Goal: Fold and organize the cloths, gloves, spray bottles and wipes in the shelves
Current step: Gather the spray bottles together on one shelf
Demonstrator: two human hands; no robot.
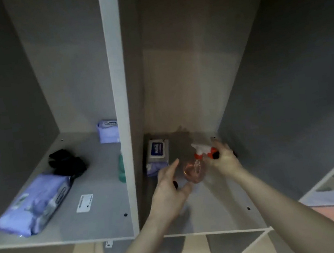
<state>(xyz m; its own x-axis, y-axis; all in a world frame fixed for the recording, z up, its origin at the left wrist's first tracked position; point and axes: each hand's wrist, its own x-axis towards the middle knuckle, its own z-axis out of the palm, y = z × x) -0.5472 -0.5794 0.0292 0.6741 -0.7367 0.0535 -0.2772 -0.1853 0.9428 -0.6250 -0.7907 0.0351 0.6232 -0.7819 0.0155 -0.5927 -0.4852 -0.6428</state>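
A clear spray bottle (194, 170) with pinkish liquid, an orange collar and a white nozzle is in the right compartment, tilted. My right hand (223, 158) grips its trigger head. My left hand (170, 186) is beside the bottle's body on the left, fingers straight, touching or nearly touching it. A wipes pack with a dark blue label (157, 156) lies at the back left of this compartment. In the left compartment lie a large purple wipes pack (34, 204), black gloves (66, 163), a small purple wipes pack (108, 131) and a green spray bottle (121, 168).
A white vertical divider (121, 111) separates the two compartments. A white sticker (84, 203) is on the left shelf board. The grey side wall (284, 89) closes the right compartment. Lower shelves show below, with a pale and pink item (329, 207) at the lower right.
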